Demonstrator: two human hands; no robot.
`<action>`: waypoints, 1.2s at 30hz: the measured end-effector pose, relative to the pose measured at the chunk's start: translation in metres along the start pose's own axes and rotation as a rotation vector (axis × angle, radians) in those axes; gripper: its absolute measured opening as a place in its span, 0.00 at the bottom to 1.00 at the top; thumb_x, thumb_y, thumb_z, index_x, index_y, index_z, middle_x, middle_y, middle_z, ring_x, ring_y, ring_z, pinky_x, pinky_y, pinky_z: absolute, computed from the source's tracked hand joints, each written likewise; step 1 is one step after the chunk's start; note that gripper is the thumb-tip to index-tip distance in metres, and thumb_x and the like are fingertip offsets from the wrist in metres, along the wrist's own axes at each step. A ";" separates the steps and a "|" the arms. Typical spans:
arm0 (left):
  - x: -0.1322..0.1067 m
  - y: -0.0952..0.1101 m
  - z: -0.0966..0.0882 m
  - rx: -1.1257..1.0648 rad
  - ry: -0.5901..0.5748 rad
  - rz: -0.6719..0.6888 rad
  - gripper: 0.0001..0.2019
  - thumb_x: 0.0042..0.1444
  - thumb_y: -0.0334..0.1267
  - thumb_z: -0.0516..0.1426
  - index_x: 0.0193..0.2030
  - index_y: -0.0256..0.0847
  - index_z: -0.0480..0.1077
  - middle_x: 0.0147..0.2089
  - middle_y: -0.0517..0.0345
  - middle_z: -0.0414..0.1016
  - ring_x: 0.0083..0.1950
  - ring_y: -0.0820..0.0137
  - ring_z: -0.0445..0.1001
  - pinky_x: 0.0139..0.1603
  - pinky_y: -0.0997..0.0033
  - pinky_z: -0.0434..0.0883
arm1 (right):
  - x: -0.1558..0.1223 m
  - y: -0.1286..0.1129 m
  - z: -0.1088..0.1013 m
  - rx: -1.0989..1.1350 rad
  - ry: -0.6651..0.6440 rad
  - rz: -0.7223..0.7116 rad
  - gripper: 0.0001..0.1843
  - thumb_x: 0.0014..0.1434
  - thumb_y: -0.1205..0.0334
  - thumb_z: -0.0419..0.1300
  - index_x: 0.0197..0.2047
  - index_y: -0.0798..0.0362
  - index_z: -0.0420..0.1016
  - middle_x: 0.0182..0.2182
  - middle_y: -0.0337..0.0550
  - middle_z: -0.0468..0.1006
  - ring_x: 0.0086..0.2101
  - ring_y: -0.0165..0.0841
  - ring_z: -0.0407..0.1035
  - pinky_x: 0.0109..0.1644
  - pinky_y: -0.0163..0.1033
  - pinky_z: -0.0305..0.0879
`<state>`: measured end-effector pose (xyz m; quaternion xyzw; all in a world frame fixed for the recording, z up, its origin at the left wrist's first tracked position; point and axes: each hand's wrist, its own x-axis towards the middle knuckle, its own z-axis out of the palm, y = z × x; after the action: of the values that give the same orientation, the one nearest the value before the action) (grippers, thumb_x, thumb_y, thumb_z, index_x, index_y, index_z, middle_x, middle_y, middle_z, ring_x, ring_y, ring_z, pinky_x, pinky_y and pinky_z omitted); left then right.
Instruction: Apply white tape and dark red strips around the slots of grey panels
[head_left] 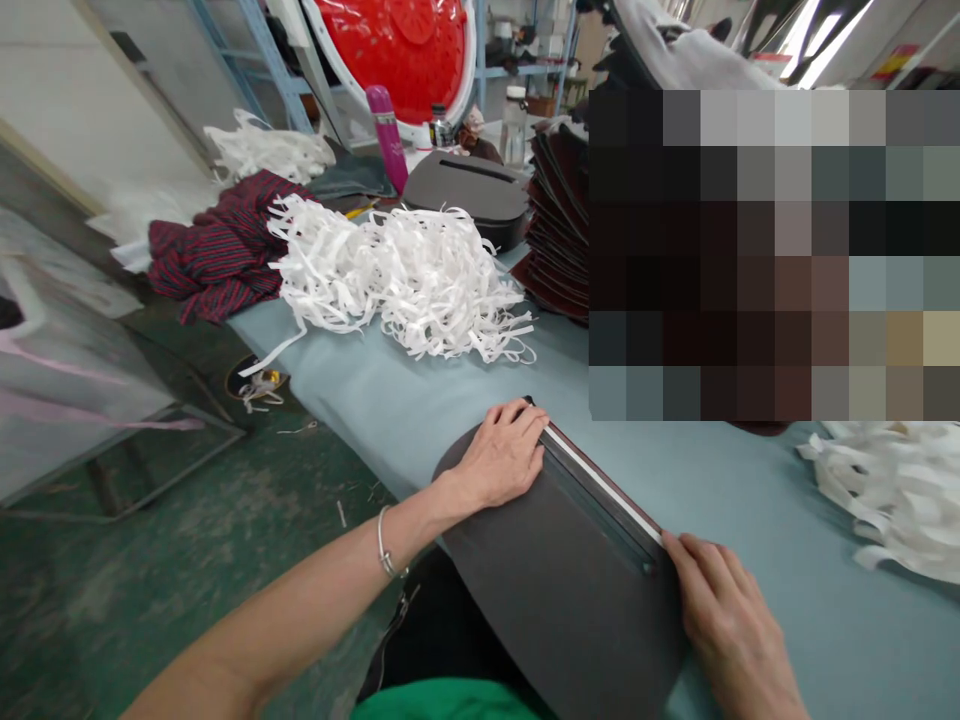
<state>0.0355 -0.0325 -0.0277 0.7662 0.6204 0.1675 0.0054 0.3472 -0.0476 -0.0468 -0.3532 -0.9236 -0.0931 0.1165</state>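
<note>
A dark grey panel point(555, 590) with a rounded end lies over the near edge of the blue-grey table. Along its far side runs a slot-like band, bordered by a narrow white strip point(604, 475). My left hand point(504, 455) is closed at the band's far left end, its bent fingers pressing the strip and panel edge. At the opposite end, my right hand point(724, 600) pinches the panel's edge beside the strip, thumb partly hidden. The panel's underside is out of sight.
On the table point(360, 390) lie white ribbon heaps point(442, 280), point(892, 500) and striped cloth point(217, 245). Behind stand a purple bottle point(386, 140), stacked dark panels point(465, 195) and brown pieces point(555, 220). Pixelation covers the right. A frame stand point(112, 400) is left.
</note>
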 end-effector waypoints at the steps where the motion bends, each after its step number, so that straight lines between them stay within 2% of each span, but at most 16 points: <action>1: 0.000 0.000 0.000 0.001 0.001 -0.002 0.19 0.60 0.37 0.49 0.58 0.39 0.60 0.59 0.51 0.65 0.60 0.58 0.58 0.58 0.55 0.58 | -0.008 0.004 -0.003 0.011 -0.005 0.008 0.19 0.61 0.71 0.46 0.55 0.61 0.63 0.44 0.55 0.69 0.44 0.41 0.62 0.46 0.46 0.64; 3: 0.000 0.001 -0.001 0.005 0.000 0.001 0.18 0.60 0.36 0.49 0.58 0.40 0.61 0.58 0.50 0.65 0.60 0.58 0.58 0.58 0.54 0.58 | -0.011 0.009 -0.008 0.037 -0.006 0.036 0.15 0.61 0.69 0.47 0.50 0.59 0.66 0.41 0.52 0.69 0.42 0.40 0.63 0.44 0.45 0.64; 6: 0.001 0.001 -0.002 0.009 -0.030 0.088 0.19 0.59 0.31 0.48 0.58 0.44 0.61 0.58 0.51 0.66 0.62 0.59 0.57 0.58 0.54 0.58 | 0.013 0.006 -0.010 0.101 0.007 0.100 0.08 0.59 0.69 0.50 0.40 0.55 0.69 0.36 0.48 0.70 0.38 0.37 0.63 0.41 0.43 0.64; 8: 0.003 0.000 -0.002 0.001 -0.061 0.190 0.20 0.59 0.28 0.48 0.58 0.45 0.61 0.58 0.53 0.66 0.64 0.62 0.55 0.59 0.56 0.57 | 0.043 -0.004 -0.006 0.138 0.036 0.145 0.11 0.59 0.71 0.49 0.43 0.56 0.69 0.38 0.49 0.70 0.39 0.38 0.63 0.42 0.43 0.63; 11: 0.004 -0.002 0.001 -0.022 -0.080 0.272 0.20 0.60 0.28 0.46 0.59 0.41 0.60 0.58 0.52 0.66 0.63 0.66 0.58 0.61 0.61 0.57 | 0.091 -0.029 0.008 0.156 0.049 0.175 0.20 0.58 0.74 0.48 0.54 0.60 0.64 0.43 0.52 0.70 0.42 0.39 0.62 0.44 0.43 0.63; 14: 0.005 -0.003 0.005 -0.014 -0.064 0.259 0.19 0.61 0.29 0.46 0.60 0.39 0.59 0.58 0.50 0.66 0.61 0.67 0.61 0.60 0.63 0.58 | 0.127 -0.056 0.021 0.108 -0.006 0.174 0.18 0.58 0.75 0.48 0.51 0.60 0.68 0.42 0.52 0.71 0.41 0.40 0.62 0.42 0.43 0.62; 16: 0.005 -0.001 0.008 0.020 -0.051 0.247 0.19 0.62 0.30 0.45 0.59 0.38 0.60 0.57 0.50 0.67 0.61 0.67 0.62 0.60 0.63 0.59 | 0.138 -0.067 0.024 0.039 -0.045 0.163 0.16 0.59 0.74 0.49 0.47 0.59 0.71 0.40 0.51 0.71 0.40 0.41 0.62 0.40 0.43 0.62; 21: 0.005 0.008 0.009 0.134 -0.029 0.215 0.17 0.63 0.31 0.43 0.57 0.35 0.62 0.55 0.48 0.68 0.60 0.64 0.63 0.58 0.61 0.59 | 0.128 -0.067 0.018 -0.074 -0.076 0.112 0.13 0.57 0.75 0.51 0.44 0.62 0.72 0.37 0.52 0.71 0.38 0.40 0.62 0.39 0.43 0.62; 25: 0.005 0.009 0.009 0.154 -0.020 0.182 0.17 0.63 0.31 0.43 0.55 0.34 0.63 0.54 0.47 0.68 0.61 0.64 0.62 0.59 0.62 0.59 | 0.099 -0.058 0.012 -0.110 -0.059 0.102 0.15 0.57 0.75 0.51 0.46 0.63 0.71 0.40 0.54 0.71 0.40 0.42 0.62 0.41 0.44 0.63; 30: 0.002 0.009 0.009 0.109 0.000 0.131 0.17 0.62 0.29 0.43 0.56 0.36 0.62 0.54 0.48 0.68 0.60 0.65 0.62 0.60 0.62 0.58 | 0.065 -0.048 0.012 -0.121 0.030 0.103 0.13 0.59 0.73 0.50 0.46 0.59 0.69 0.42 0.54 0.71 0.42 0.42 0.63 0.43 0.45 0.62; 34: 0.000 0.006 0.006 0.020 0.024 0.078 0.15 0.61 0.29 0.45 0.52 0.38 0.65 0.51 0.50 0.69 0.55 0.64 0.65 0.57 0.61 0.61 | 0.064 -0.036 0.015 -0.059 0.071 0.140 0.08 0.62 0.65 0.50 0.35 0.54 0.69 0.34 0.49 0.71 0.36 0.39 0.64 0.39 0.44 0.61; 36: -0.001 -0.001 0.004 -0.053 0.047 0.012 0.13 0.60 0.29 0.47 0.47 0.41 0.67 0.47 0.52 0.70 0.51 0.65 0.67 0.54 0.62 0.63 | 0.077 -0.029 0.016 0.064 0.069 0.183 0.13 0.62 0.58 0.51 0.28 0.51 0.66 0.28 0.46 0.69 0.32 0.37 0.63 0.37 0.43 0.60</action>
<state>0.0358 -0.0321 -0.0322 0.7652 0.6112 0.2019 0.0104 0.2697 -0.0166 -0.0431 -0.4288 -0.8854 -0.0647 0.1674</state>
